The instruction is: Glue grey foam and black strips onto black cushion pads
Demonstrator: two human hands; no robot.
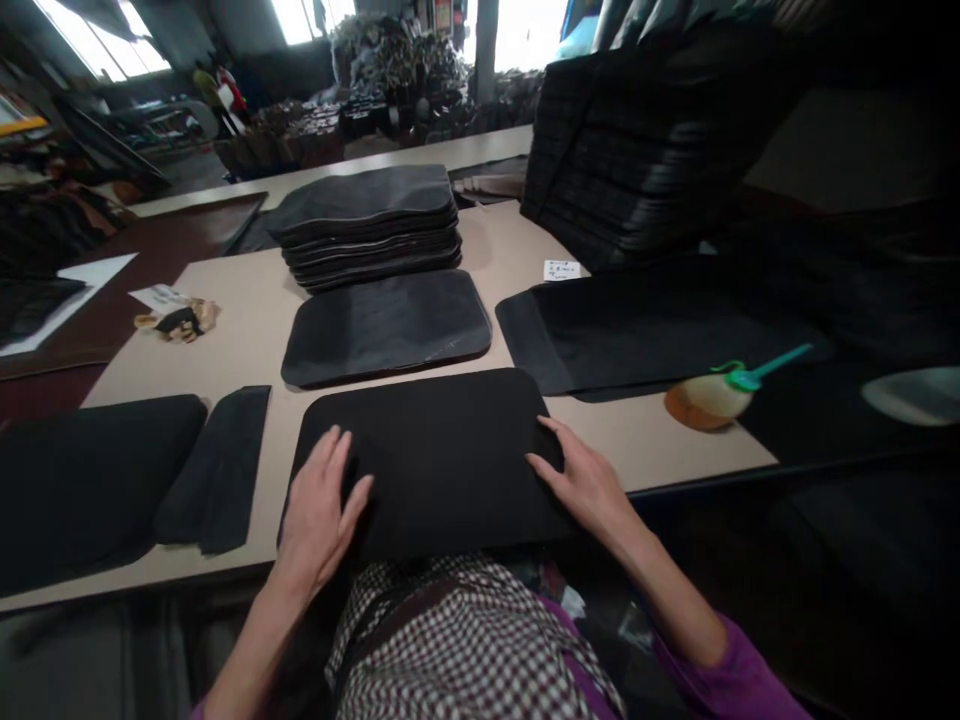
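Note:
In front of me a black rounded-corner panel lies at the table's near edge, its front side against my checked apron. Flat on the panel's left part rests my left hand, fingers apart. At the right edge is my right hand, thumb on top and fingers spread along the border; whether it grips the edge I cannot tell. Just beyond lies another dark, shinier panel with rounded corners. Behind that one rises a stack of similar panels.
Black pieces lie to the left, larger black sheets to the right. A plastic bottle with a green nozzle lies near the right front edge. A tall dark stack stands behind a paper note. Crumpled scraps sit at left.

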